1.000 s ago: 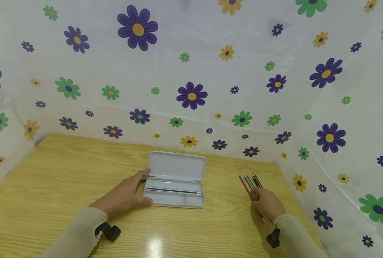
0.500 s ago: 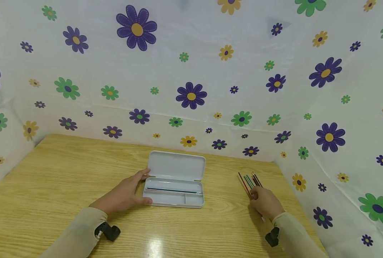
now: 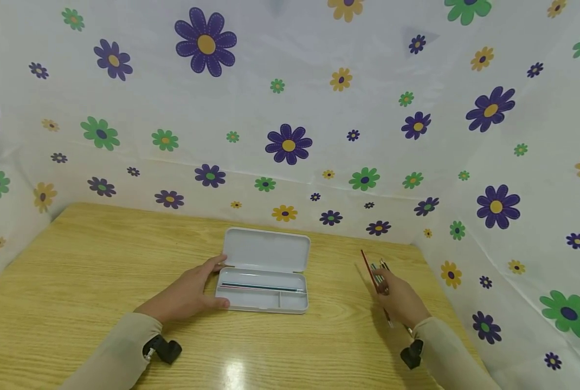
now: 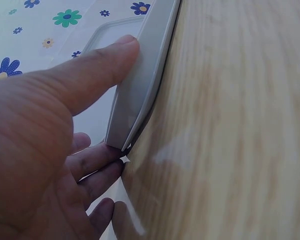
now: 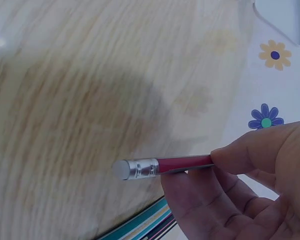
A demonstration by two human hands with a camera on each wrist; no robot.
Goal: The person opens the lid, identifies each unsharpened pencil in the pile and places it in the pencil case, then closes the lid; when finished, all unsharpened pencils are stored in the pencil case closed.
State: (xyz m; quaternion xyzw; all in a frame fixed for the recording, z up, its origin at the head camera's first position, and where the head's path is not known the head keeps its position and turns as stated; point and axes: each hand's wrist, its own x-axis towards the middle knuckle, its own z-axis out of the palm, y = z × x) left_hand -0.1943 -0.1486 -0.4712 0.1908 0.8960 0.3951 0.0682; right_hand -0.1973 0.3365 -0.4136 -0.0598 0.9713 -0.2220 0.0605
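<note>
Red pencil [image 5: 186,163], eraser [image 5: 121,170] clearest from right wrist

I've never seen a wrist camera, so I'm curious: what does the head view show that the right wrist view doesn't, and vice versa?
Only the head view: the left hand gripping the open pencil case, the pencils inside it, and the person's sleeves.

Only the right wrist view: a clear close-up of the white eraser and silver band of the red pencil, too small to make out in the head view.

Both: the right hand holding the red pencil, more pencils by it, the table, the flowered backdrop, and possibly the case's corner.
</note>
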